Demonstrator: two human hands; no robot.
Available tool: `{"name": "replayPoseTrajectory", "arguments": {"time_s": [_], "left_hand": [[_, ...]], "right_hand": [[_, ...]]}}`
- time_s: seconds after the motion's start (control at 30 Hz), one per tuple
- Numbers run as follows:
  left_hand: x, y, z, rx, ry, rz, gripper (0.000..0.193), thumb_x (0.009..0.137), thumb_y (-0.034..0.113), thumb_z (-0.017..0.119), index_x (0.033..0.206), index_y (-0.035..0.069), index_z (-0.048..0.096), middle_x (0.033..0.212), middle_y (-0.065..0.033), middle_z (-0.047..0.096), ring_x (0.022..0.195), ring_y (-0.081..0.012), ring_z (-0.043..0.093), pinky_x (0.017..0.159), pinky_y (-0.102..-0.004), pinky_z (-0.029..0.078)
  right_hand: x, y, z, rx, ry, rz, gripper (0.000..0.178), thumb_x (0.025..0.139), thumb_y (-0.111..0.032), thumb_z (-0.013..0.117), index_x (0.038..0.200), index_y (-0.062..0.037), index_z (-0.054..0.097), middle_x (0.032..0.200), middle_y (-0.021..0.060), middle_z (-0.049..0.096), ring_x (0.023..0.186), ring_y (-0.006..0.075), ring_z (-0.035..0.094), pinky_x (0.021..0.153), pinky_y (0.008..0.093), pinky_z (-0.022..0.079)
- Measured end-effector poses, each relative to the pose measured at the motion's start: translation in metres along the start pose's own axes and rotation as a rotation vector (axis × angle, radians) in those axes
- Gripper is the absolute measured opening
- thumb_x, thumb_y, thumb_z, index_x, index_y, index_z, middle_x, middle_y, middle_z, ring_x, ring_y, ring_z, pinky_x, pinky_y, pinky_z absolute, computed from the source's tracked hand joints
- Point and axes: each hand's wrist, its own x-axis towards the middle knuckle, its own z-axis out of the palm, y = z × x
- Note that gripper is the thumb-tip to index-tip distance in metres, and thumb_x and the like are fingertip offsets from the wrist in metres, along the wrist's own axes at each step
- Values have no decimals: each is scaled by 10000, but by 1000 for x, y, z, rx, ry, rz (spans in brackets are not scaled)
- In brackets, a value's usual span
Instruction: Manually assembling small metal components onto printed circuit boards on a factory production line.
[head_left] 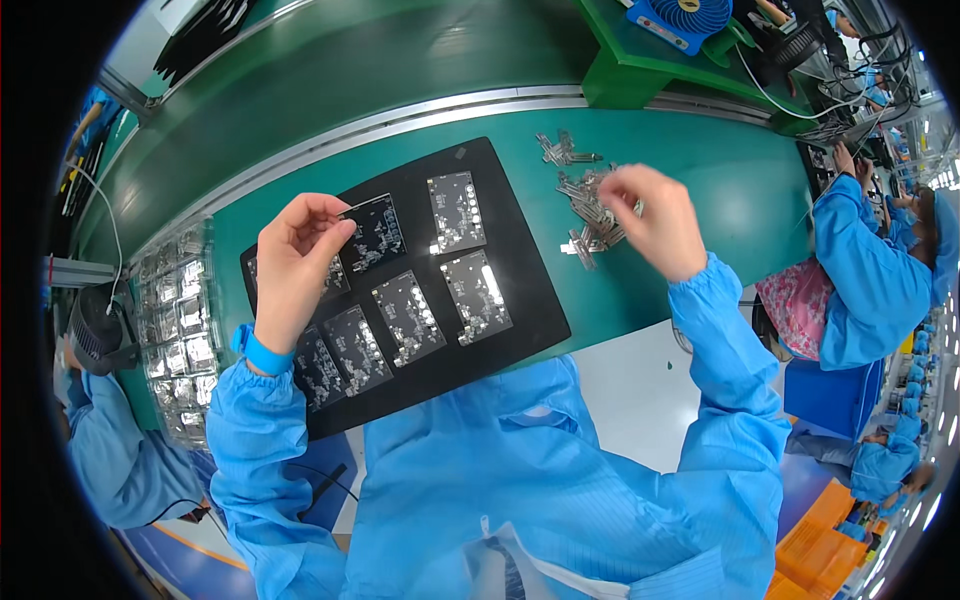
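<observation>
My left hand (pixel 295 265) pinches the upper left corner of a black circuit board (pixel 377 233) between thumb and fingers, over the black mat (pixel 525 290). Several more circuit boards lie on that mat, among them one at the far right (pixel 456 212) and one nearer me (pixel 478 297). The left hand partly covers the boards on the mat's left side. My right hand (pixel 655 215) is at a loose pile of thin silvery metal pieces (pixel 590 215), its thumb and forefinger drawn together. What sits between those fingertips is too small to make out.
On the left stands a clear plastic tray (pixel 180 330) of shiny parts, beside a dark fan (pixel 100 325). A green raised stand (pixel 625 65) at the back carries a blue fan (pixel 690 20). Co-workers in blue sit on both sides, one at the right (pixel 870 270).
</observation>
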Motion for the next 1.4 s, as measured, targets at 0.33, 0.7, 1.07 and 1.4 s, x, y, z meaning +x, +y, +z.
{"name": "replayPoseTrajectory", "arguments": {"time_s": [0.33,0.7,1.07,1.4], "left_hand": [[-9,17,11,-12,-15,15,109,877,-16,676,977,2,636,915,10,618,828,-53,571,770,-196,471],[-38,40,17,119,-18,242,130,792,-96,682,882,-14,637,861,-71,628,788,-141,606,730,-252,484],[-46,43,32,399,-112,745,247,678,-129,730,856,23,649,877,-98,671,787,-264,652,679,-346,517],[-47,39,25,476,-64,908,245,658,-84,758,845,25,644,879,-90,671,776,-261,653,653,-345,497]], "right_hand": [[-37,-10,28,-39,-97,80,196,793,-76,751,945,-47,630,895,61,583,694,196,614,609,319,488],[-14,-17,0,593,-220,279,119,883,-61,690,988,-10,669,866,0,672,788,77,581,706,242,477],[-4,-108,21,890,-352,-67,106,918,-50,660,1014,-20,690,939,31,653,816,92,611,736,234,496],[1,-123,32,841,-437,-178,93,918,-1,652,999,-20,694,957,39,604,855,111,591,726,231,491]]}}
